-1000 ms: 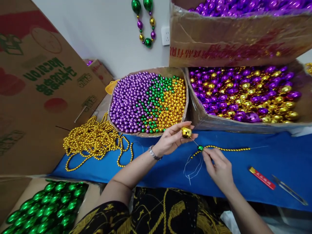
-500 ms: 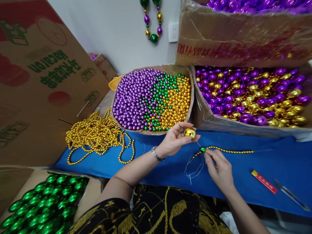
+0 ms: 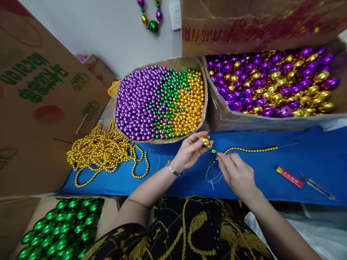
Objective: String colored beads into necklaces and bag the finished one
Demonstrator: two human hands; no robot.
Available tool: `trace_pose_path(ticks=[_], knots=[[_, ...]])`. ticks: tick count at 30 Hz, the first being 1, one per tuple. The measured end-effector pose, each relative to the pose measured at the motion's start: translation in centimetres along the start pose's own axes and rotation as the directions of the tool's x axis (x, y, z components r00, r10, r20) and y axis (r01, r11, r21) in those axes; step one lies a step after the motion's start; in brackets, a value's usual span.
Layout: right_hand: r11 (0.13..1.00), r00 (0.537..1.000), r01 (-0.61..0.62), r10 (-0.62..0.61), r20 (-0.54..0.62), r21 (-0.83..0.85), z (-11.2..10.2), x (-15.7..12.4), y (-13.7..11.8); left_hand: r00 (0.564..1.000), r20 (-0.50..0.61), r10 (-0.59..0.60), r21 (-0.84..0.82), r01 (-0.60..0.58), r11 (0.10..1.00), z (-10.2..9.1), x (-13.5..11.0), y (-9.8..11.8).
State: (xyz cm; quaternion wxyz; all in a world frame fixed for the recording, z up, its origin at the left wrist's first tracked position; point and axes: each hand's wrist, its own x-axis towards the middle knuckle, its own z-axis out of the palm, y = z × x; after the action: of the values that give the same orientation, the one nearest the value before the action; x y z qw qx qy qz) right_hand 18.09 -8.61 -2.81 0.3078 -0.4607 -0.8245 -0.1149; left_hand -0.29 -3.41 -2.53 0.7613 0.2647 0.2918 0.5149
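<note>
My left hand [image 3: 188, 153] pinches a large gold bead [image 3: 205, 141] with a thin needle poking out of it toward the bead box. My right hand [image 3: 235, 173] pinches the thread just behind a small green bead [image 3: 214, 151], at the end of a strand of small gold beads [image 3: 252, 149] lying on the blue cloth [image 3: 298, 159]. White thread [image 3: 213, 176] loops loosely below my hands. Both hands hover close together above the cloth's middle.
A box of small purple, green and gold beads [image 3: 162, 101] stands behind my hands, a box of larger purple and gold beads [image 3: 271, 83] to its right. A gold bead pile [image 3: 103, 151] lies left. A red lighter [image 3: 288, 176] and snips [image 3: 317, 186] lie right. Green beads [image 3: 62, 227] fill a box at lower left.
The needle has come through the gold bead and now sticks out past it. The gold bead has slid close to the green bead, and my hands have drawn together.
</note>
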Motion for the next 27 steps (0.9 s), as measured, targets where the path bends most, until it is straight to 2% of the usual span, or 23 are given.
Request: trace_pose_path(ticks=[3, 6, 9, 11, 12, 14, 16, 18, 19, 21, 23, 27], knots=[[1.0, 1.0, -0.006, 0.005, 0.025, 0.01, 0.3, -0.3, -0.2, 1.0, -0.021, 0.023, 0.001, -0.023, 1.0, -0.1, -0.2, 0.0], [0.998, 1.0, -0.023, 0.023, 0.011, 0.054, 1.0, -0.5, -0.1, 0.995, 0.02, 0.102, 0.069, -0.103, 0.992, -0.1, -0.9, -0.2], [0.973, 0.998, -0.061, 0.061, 0.007, 0.221, 1.9, -0.5, 0.1, 0.976, 0.153, 0.156, 0.241, -0.19, 0.952, -0.4, -1.7, 0.5], [0.942, 0.995, -0.097, 0.101, 0.003, 0.322, 2.2, -0.5, 0.2, 0.957, 0.214, 0.195, 0.428, -0.271, 0.862, -1.3, -2.1, 2.1], [0.929, 0.993, -0.115, 0.122, 0.002, 0.352, 2.3, -0.5, 0.2, 0.947, 0.215, 0.24, 0.545, -0.321, 0.775, -1.9, -2.1, 3.3], [0.918, 0.988, -0.137, 0.151, -0.009, 0.373, 2.3, -0.4, 0.3, 0.908, 0.189, 0.375, 0.793, -0.366, 0.487, -3.6, -1.8, 6.3], [0.915, 0.987, -0.142, 0.159, -0.014, 0.378, 2.2, -0.4, 0.3, 0.875, 0.177, 0.451, 0.957, -0.261, 0.13, -5.5, -1.0, 9.3], [0.915, 0.988, -0.135, 0.154, -0.019, 0.379, 2.2, -0.4, 0.2, 0.898, 0.155, 0.411, 0.982, -0.094, -0.165, -7.1, 0.4, 11.6], [0.916, 0.988, -0.13, 0.149, -0.024, 0.379, 2.2, -0.4, 0.2, 0.916, 0.131, 0.378, 0.96, -0.023, -0.278, -7.8, 1.1, 12.3], [0.921, 0.99, -0.119, 0.141, -0.031, 0.37, 2.3, -0.3, 0.0, 0.945, 0.08, 0.316, 0.893, 0.073, -0.444, -8.6, 2.5, 13.1], [0.925, 0.991, -0.111, 0.133, -0.035, 0.364, 2.3, -0.3, -0.1, 0.963, 0.043, 0.266, 0.828, 0.115, -0.549, -8.8, 3.5, 12.9], [0.925, 0.989, -0.119, 0.144, -0.043, 0.361, 2.3, -0.4, 0.0, 0.97, 0.025, 0.242, 0.753, 0.14, -0.643, -8.4, 4.4, 11.8]])
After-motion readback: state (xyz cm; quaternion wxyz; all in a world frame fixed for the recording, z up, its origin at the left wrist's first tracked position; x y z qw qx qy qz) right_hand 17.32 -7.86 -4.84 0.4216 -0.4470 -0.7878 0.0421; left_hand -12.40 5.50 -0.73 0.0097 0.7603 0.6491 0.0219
